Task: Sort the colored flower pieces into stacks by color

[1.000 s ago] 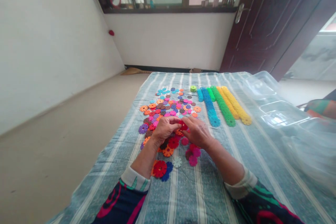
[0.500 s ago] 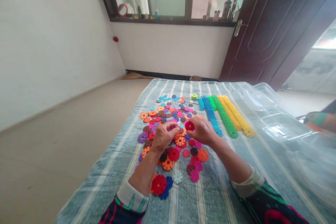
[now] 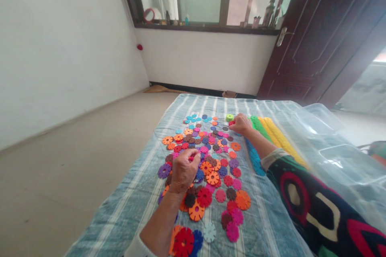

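Many notched plastic snowflake discs in mixed colours lie in a loose spread, an orange disc (image 3: 212, 178) among them. Over the left side of the spread is my left hand (image 3: 184, 168), its fingers closed with a small pinkish-red edge of a disc (image 3: 191, 158) showing between them. My right hand (image 3: 242, 124) reaches to the far side, pinching red discs (image 3: 231, 123) close beside a short light-green stack (image 3: 229, 117). Right of it lie long rows of joined discs: a blue row (image 3: 256, 160), partly hidden by my forearm, a green row (image 3: 261, 126) and yellow rows (image 3: 282, 138).
Clear plastic containers (image 3: 351, 164) stand along the right side of the striped cloth (image 3: 129, 200). Behind are a windowsill (image 3: 205, 29) with bottles and a round mirror, and a dark red door (image 3: 304, 40). Bare floor (image 3: 90, 136) lies to the left.
My right hand has moved away from my left, forward to the far side by the light-green stack, carrying the red discs. My left hand stays over the spread, slightly nearer.
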Demonstrator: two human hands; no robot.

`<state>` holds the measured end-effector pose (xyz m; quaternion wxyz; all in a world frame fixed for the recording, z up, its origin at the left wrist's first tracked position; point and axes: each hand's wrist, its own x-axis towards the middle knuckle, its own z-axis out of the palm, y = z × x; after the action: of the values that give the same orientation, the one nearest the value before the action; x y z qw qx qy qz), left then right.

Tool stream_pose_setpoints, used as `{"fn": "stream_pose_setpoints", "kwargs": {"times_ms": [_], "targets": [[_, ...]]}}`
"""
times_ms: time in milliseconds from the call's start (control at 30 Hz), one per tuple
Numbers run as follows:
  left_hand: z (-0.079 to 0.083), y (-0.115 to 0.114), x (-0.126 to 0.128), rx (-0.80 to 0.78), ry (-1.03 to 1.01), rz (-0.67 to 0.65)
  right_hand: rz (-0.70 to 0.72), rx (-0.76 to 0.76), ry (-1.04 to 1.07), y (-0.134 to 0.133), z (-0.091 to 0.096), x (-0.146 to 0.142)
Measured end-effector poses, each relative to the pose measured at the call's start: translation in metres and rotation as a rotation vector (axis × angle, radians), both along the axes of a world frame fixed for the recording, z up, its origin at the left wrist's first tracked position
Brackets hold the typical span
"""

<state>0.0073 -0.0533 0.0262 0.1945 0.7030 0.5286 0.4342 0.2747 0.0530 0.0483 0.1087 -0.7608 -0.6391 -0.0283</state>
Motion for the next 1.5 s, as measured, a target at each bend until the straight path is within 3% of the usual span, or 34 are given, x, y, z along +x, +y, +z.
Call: {"fn": "stream_pose_setpoints", "kwargs": {"times_ms": [233,833,1067,1233,1500], "targets": [[-0.003,-0.001,0.001,0.009,0.043,-0.03,-0.062,-0.022,-0.011,0.024,-0.01,0.002],[-0.011,0.001,0.0,0.081,0.145,-0.075,-0.049,-0.063,-0.012,0.028,-0.021,0.012],[-0.011,0.001,0.001,0.079,0.157,-0.082,-0.064,-0.002,0.045,0.03,-0.027,0.018],[-0.01,0.001,0.001,0.07,0.168,-0.085,-0.119,0.09,0.139,0.028,-0.021,0.033],[-0.01,0.002,0.001,0.071,0.183,-0.09,-0.108,0.088,0.133,0.01,-0.01,0.042]]}}
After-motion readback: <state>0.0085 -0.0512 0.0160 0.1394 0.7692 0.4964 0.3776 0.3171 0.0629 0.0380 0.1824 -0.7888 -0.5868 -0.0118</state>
